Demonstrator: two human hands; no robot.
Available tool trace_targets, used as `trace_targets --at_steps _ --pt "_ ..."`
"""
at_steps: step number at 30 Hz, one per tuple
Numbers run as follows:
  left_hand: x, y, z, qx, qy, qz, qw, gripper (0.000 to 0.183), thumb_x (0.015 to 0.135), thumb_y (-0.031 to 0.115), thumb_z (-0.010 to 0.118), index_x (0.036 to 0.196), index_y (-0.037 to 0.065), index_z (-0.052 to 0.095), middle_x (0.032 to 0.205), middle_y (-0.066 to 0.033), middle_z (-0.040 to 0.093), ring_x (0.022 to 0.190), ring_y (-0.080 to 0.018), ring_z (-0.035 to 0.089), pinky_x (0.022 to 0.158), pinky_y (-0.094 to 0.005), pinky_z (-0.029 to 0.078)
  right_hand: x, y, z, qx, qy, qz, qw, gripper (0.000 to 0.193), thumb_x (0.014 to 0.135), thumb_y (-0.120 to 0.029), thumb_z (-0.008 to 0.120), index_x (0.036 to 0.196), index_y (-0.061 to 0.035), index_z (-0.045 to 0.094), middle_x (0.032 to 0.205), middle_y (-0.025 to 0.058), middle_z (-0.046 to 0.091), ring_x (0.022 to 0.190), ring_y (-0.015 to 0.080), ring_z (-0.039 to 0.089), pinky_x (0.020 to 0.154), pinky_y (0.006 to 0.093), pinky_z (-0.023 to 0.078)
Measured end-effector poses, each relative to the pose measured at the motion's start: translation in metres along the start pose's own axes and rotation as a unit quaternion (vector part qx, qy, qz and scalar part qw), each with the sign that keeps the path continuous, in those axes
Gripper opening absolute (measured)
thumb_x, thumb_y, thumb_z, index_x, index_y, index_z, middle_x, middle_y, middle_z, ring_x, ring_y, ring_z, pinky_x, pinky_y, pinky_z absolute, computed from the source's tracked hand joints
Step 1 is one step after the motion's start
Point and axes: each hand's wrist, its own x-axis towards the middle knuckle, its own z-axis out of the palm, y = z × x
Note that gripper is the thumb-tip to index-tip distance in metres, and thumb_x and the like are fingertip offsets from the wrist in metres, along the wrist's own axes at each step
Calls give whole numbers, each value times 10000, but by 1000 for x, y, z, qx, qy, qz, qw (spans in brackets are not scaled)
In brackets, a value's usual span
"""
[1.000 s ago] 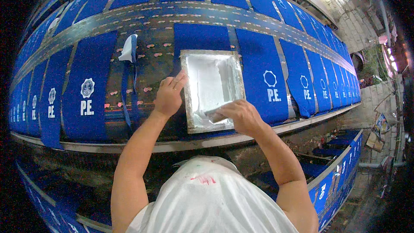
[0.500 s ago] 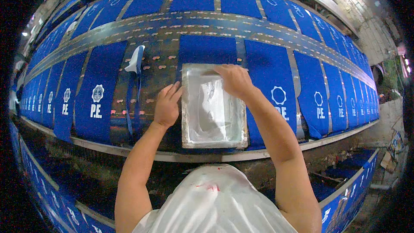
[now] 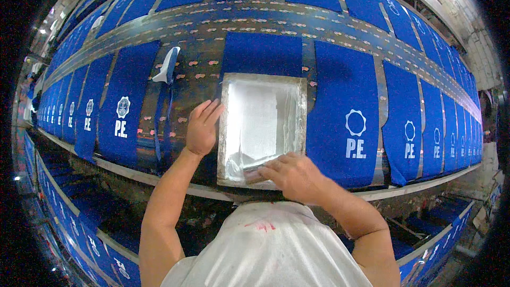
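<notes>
A rectangular screen-printing frame (image 3: 302, 127) lies flat in front of me on a blue fabric panel (image 3: 263, 53). Wet white ink (image 3: 260, 119) covers much of its mesh. At the near end of the frame, my right hand (image 3: 297, 178) is closed around a squeegee (image 3: 257, 173), most of which the fingers hide. My left hand (image 3: 203, 127) rests against the frame's left edge, fingers stretched out and holding nothing. The print beneath the frame is hidden.
Rows of blue fabric panels (image 3: 340, 85) with white emblems lie along the long table. Left of the frame, a blue-and-white folded cloth piece (image 3: 169, 65) sits on the table's dark, patch-marked surface. The table's near rail (image 3: 212, 193) runs close to my body.
My right hand has come from the frame's far end to its near end, drawing the squeegee toward me across the mesh. My left hand stays at the left edge.
</notes>
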Motion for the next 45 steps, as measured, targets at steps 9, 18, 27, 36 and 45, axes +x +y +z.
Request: trace_targets --at_steps 9,18,27,36,45 --pt "-1 -2 -2 -23 -3 3 1000 586 961 4 641 1533 83 742 1587 -150 736 1484 -397 621 1245 -529 488 115 101 -44 -86 53 162 982 460 944 -22 675 1358 -122 850 1251 180 859 1135 417 822 997 537 660" --pt "-4 -4 -2 -52 -14 1 999 645 928 -21 659 1558 96 728 1600 -134 722 1513 -388 597 1261 -542 471 103 72 -30 -61 83 145 984 426 941 8 696 1323 -90 856 1231 196 850 1166 428 798 1003 536 638" --pt "-1 -9 -1 -95 15 7 995 530 1011 -40 680 1521 77 762 1583 -176 744 1484 -415 631 1292 -532 473 29 -29 28 -36 107 95 989 510 926 -1 695 1380 -191 833 1163 105 836 1060 363 792 974 498 627" --pt "-28 70 -5 -327 8 -300 896 609 965 45 833 1565 58 726 1639 -215 696 1537 -389 627 1295 -468 495 -20 -82 66 -16 124 138 982 524 879 -95 872 1399 -126 813 1370 126 795 1276 376 746 1093 534 595" --pt "-39 78 -8 -265 72 -191 942 598 858 -65 767 1440 66 802 1636 -283 677 1487 -377 649 1257 -448 495 -66 -56 83 64 362 298 881 607 945 -51 889 1528 -39 716 1567 220 708 1447 442 659 1232 529 540"
